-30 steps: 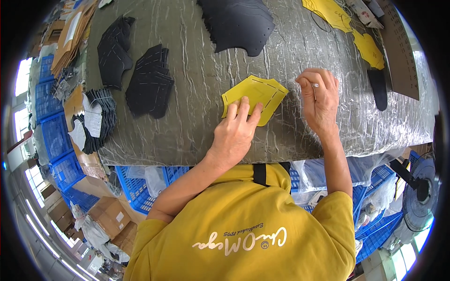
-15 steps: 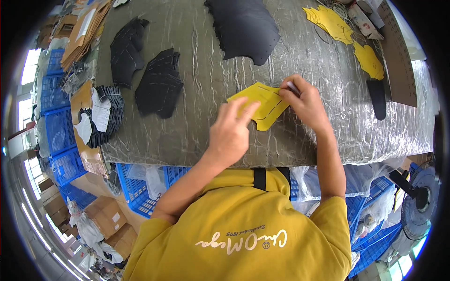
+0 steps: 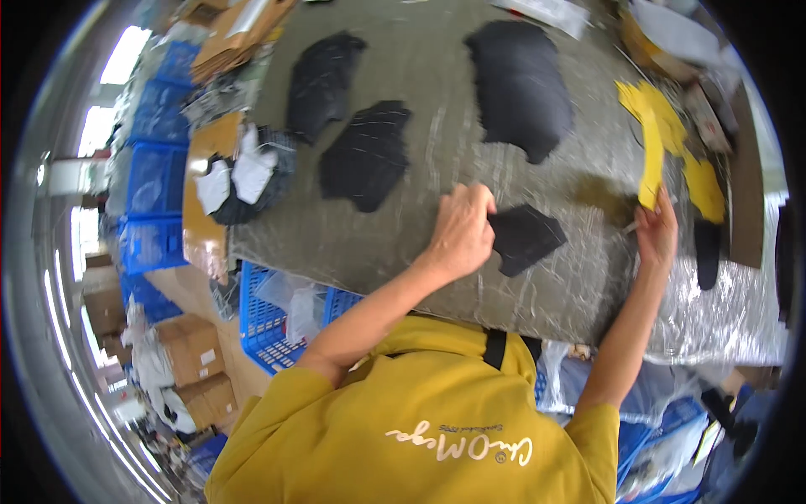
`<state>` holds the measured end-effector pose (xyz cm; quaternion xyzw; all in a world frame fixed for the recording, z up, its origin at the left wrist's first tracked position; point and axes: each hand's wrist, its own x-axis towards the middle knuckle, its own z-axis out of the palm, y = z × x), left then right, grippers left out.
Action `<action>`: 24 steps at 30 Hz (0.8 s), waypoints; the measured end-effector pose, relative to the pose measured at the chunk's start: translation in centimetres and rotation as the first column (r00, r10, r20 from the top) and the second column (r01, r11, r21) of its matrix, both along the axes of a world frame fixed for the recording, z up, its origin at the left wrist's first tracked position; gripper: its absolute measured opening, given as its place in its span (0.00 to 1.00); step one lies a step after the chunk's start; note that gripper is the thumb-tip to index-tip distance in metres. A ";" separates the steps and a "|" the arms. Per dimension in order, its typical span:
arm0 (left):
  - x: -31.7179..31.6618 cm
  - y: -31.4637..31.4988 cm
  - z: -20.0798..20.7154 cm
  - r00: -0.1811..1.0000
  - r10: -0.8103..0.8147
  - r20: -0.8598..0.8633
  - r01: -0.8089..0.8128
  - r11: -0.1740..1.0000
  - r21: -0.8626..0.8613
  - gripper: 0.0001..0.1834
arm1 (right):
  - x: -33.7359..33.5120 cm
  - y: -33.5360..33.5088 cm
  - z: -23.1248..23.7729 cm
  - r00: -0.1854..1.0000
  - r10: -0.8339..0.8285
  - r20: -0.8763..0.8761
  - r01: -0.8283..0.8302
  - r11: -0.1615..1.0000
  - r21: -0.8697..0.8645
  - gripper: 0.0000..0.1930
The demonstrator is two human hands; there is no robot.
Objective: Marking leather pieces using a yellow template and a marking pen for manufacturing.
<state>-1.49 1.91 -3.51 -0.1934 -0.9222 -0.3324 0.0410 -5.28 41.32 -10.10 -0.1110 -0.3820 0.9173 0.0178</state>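
A small black cut piece (image 3: 527,239) with a cornered outline lies on the table near its front edge. My left hand (image 3: 463,231) is closed at the piece's left corner, its fingertips curled and partly hidden there. Off to the right, my right hand (image 3: 657,235) holds a yellow pattern template (image 3: 652,164) by its lower end. The template is raised and tilted, so it appears as a narrow strip. A thin pen (image 3: 631,227) also sticks out from the right hand's fingers.
Stacks of black cut pieces (image 3: 365,155) lie to the left, with another black stack (image 3: 522,88) at the back. More yellow templates (image 3: 703,185) are at the right beside a cardboard sheet (image 3: 747,181). A bundle of white and black pieces (image 3: 253,172) sits at the left edge.
My right hand has lifted the yellow template off and carried it right, uncovering the black piece. My left hand has gone from lying on the template to closing at the black piece's corner.
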 end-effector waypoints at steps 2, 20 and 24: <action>0.7 -2.1 1.2 0.985 0.031 0.169 -0.062 0.981 0.183 0.16 | -0.2 0.4 -0.9 0.979 -0.147 0.141 0.130 0.984 0.124 0.17; -5.3 -11.6 1.8 0.915 0.250 -0.316 -0.262 0.965 0.004 0.27 | -0.7 -3.0 1.6 0.961 -0.228 0.154 0.199 0.963 0.179 0.15; -3.5 -6.5 2.5 0.965 0.005 -0.263 -0.034 0.994 -0.106 0.30 | -0.3 -2.2 0.6 0.994 -0.087 0.065 0.081 0.993 0.085 0.13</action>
